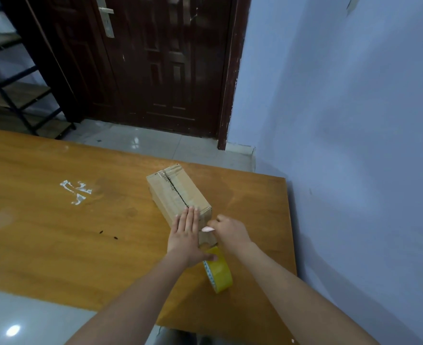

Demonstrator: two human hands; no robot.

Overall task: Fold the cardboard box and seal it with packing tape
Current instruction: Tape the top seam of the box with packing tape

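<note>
While the left hand point(186, 232) presses flat and spread on the cardboard box point(178, 195), the right hand point(230, 231) at 3 o'clock pinches a small white tool point(208, 229); the tape roll point(217, 270) stands at 6 o'clock.

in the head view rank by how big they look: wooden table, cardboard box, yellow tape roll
1. Orange-brown wooden table
2. Brown rectangular cardboard box
3. Yellow packing tape roll, though it sits nearer the camera

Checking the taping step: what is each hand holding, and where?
The left hand presses flat on the brown cardboard box's near top end. The right hand pinches something small and white; unclear what.
</note>
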